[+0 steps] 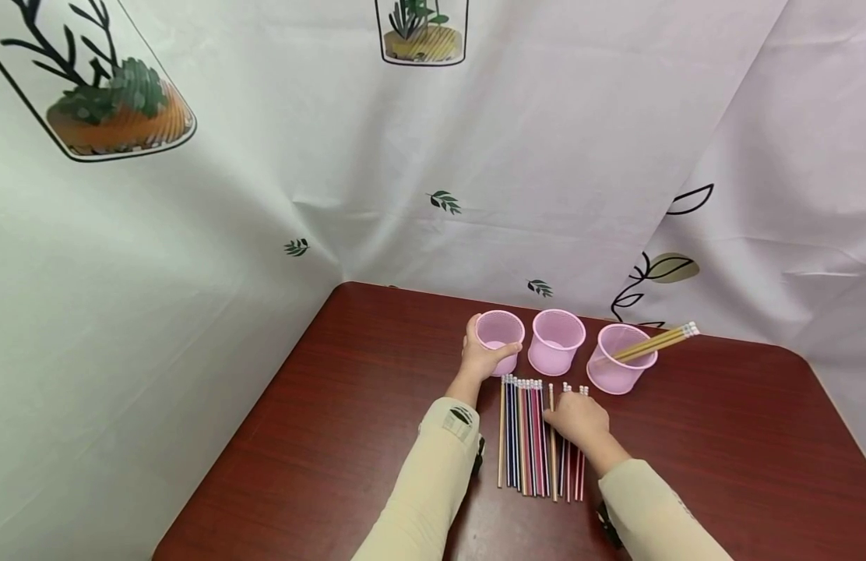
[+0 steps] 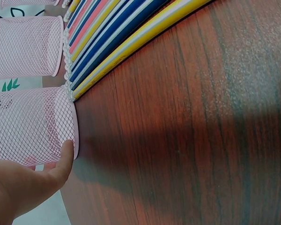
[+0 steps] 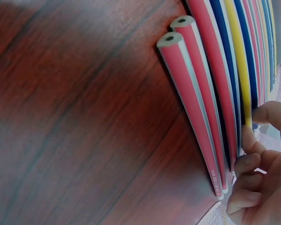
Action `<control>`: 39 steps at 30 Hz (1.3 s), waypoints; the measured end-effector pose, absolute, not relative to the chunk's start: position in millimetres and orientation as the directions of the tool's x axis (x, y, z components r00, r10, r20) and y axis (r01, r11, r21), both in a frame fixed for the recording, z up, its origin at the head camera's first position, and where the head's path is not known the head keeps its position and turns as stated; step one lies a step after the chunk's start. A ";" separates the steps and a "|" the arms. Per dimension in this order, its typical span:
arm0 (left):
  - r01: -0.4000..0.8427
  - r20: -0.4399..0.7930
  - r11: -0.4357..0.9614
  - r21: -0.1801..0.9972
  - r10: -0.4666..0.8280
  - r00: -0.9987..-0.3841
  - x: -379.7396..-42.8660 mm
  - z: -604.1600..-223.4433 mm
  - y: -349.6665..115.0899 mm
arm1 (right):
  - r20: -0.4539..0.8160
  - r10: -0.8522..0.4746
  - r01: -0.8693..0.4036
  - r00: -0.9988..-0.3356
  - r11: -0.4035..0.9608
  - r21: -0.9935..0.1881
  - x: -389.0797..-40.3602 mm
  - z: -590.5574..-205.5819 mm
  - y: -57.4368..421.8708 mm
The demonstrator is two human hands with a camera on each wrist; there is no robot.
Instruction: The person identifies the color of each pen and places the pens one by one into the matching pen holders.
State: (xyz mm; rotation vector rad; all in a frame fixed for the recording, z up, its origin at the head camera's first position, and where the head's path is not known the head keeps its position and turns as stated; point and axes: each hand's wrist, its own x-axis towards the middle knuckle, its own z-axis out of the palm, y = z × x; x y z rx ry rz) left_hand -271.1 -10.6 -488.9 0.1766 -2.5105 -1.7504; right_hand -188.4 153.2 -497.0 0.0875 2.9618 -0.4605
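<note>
My left hand (image 1: 478, 360) grips the leftmost pink mesh cup (image 1: 499, 327), its thumb across the front and its other fingers behind; in the left wrist view the thumb lies near the cup's base. My right hand (image 1: 580, 421) is over the right part of a row of pencils (image 1: 527, 444), which lie side by side with white eraser ends towards the cups. In the right wrist view its thumb and forefinger pinch a yellow pencil (image 3: 241, 56) near the far end. Red pencils (image 3: 187, 79) and dark blue ones lie beside it, partly hidden by the hand in the head view.
A second pink mesh cup (image 1: 550, 360) stands in the middle. The right-hand cup (image 1: 610, 379) holds several yellow pencils (image 1: 657, 343) leaning right. All stand near the back edge of the dark red wooden table (image 1: 377, 405), before a white patterned cloth (image 1: 377, 234).
</note>
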 end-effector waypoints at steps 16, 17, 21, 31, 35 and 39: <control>-0.034 0.012 0.340 0.940 -0.132 -0.991 -271.7 -489.3 -10.2 | -0.139 0.080 0.120 -0.987 0.943 -0.309 -188.5 -490.8 150.0; -0.033 0.014 0.342 0.939 -0.133 -0.991 -271.5 -489.1 -10.3 | -0.132 0.078 0.116 -0.988 0.944 -0.310 -188.8 -489.6 149.8; -0.025 0.023 0.348 0.937 -0.132 -0.991 -271.7 -489.3 -10.2 | -0.119 0.078 0.112 -0.990 0.943 -0.315 -189.0 -483.9 149.4; -0.051 -0.006 0.340 0.939 -0.133 -0.991 -269.4 -488.8 -11.4 | -0.116 0.081 0.117 -0.990 0.931 -0.347 -185.5 -464.7 148.3; -0.050 -0.003 0.346 0.937 -0.136 -0.991 -269.8 -488.3 -11.2 | -0.076 0.068 0.091 -0.995 0.928 -0.361 -186.2 -455.7 147.5; -0.050 -0.003 0.347 0.937 -0.134 -0.991 -270.7 -488.0 -11.2 | -0.036 0.075 0.083 -0.997 0.923 -0.377 -187.5 -445.8 147.3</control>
